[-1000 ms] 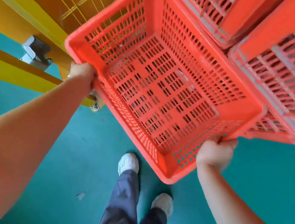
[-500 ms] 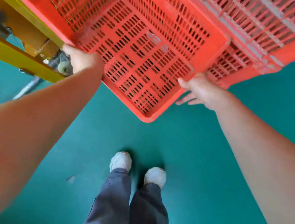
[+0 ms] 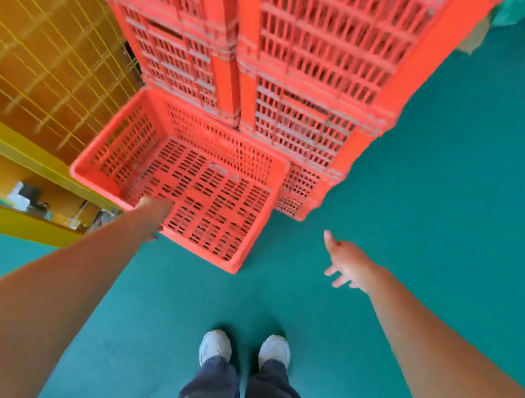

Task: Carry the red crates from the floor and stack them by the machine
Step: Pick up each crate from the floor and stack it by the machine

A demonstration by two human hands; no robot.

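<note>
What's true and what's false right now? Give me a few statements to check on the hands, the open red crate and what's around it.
1. The left hand is at the near rim of the open red slatted plastic crate. True.
2. The right hand grips that crate's rim. False: it is off the crate, fingers spread, over the green floor.
3. The stacked red plastic crates stand directly behind the open crate. True.
4. The yellow wire-mesh guard is on the person's right. False: it is on the left.
5. The open crate is full of parts. False: only its bare slatted bottom shows.
</note>
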